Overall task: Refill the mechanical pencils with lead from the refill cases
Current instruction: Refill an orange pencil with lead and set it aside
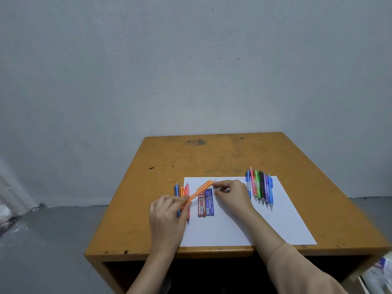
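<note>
My left hand (pixel 167 215) grips an orange mechanical pencil (pixel 199 190) near its tip, and the barrel slants up to the right. My right hand (pixel 231 193) pinches the small pale cap (pixel 214 181) at the pencil's upper end. Under the pencil, a red lead refill case (pixel 201 205) and a blue lead refill case (pixel 210 203) lie side by side on a white sheet of paper (pixel 254 225). Three pencils, blue, orange and pink (pixel 181 190), lie at the sheet's left edge, partly hidden by my left hand. Several coloured pencils (pixel 260 188) lie in a row at the sheet's upper right.
The wooden desk (pixel 191 158) stands against a grey wall, with bare scuffed wood behind the paper. The desk's front edge is close to my arms. Grey floor lies to the left, and some packaging shows at the bottom right corner.
</note>
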`<state>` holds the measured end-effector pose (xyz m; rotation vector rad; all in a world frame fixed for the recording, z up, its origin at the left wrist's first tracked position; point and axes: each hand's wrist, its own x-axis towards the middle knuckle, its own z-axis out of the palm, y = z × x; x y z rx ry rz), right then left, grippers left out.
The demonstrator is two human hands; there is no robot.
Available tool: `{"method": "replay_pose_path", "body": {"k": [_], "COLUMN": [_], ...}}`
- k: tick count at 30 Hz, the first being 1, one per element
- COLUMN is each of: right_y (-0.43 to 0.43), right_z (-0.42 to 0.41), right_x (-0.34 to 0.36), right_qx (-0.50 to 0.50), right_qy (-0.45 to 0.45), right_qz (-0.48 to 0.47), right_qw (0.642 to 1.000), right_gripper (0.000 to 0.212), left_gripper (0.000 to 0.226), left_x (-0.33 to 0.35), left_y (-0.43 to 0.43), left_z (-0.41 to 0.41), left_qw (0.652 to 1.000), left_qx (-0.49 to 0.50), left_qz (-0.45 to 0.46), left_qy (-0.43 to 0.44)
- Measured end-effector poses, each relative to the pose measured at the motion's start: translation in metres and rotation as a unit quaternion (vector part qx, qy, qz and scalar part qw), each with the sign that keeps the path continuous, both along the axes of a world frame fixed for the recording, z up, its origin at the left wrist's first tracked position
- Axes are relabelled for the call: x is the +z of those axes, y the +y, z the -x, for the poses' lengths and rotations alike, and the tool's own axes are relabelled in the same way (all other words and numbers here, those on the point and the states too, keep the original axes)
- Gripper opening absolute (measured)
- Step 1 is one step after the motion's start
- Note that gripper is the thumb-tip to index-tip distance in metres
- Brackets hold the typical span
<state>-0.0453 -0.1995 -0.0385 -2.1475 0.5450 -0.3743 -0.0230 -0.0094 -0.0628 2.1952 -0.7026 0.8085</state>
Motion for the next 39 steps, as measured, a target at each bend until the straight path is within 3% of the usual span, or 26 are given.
{"method": "replay_pose_path", "body": {"k": [13, 18, 23, 28, 34, 39], "right_y": [-0.001, -0.002, -0.011, -0.009, 0.001, 0.008], "right_z": [0.001, 0.006, 0.009, 0.016, 0.027, 0.034], "right_x": [0.001, 0.007, 0.013, 0.016, 0.029, 0.035], "right_qx": [0.0, -0.03, -0.033, -0.036, -0.018, -0.012], "right_qy": [-0.013, -0.063, -0.107, -0.143, -0.172, -0.17], "right_qz": [-0.084, -0.167, -0.207, -0.304, -0.452, -0.501], "right_qw": [0.996, 0.984, 0.972, 0.941, 0.875, 0.848], "right_gripper": [0.016, 0.013, 0.024, 0.023, 0.019, 0.017], "left_gripper": [0.019, 0.018, 0.017, 0.022, 0.019, 0.019], "left_x": [0.0, -0.001, 0.0, 0.0, -0.002, -0.002], "left_y": [0.0, 0.0, -0.001, 0.0, -0.001, -0.001], "left_z": [0.001, -0.001, 0.0, 0.0, -0.001, -0.001], "left_qw": [1.0, 1.0, 1.0, 1.0, 1.0, 1.0], "left_qx": [-0.003, -0.011, -0.01, -0.018, -0.007, -0.006], "left_qz": [-0.007, -0.005, -0.003, -0.004, -0.016, -0.017], "left_qy": [-0.017, -0.017, -0.018, -0.016, -0.018, -0.02]}}
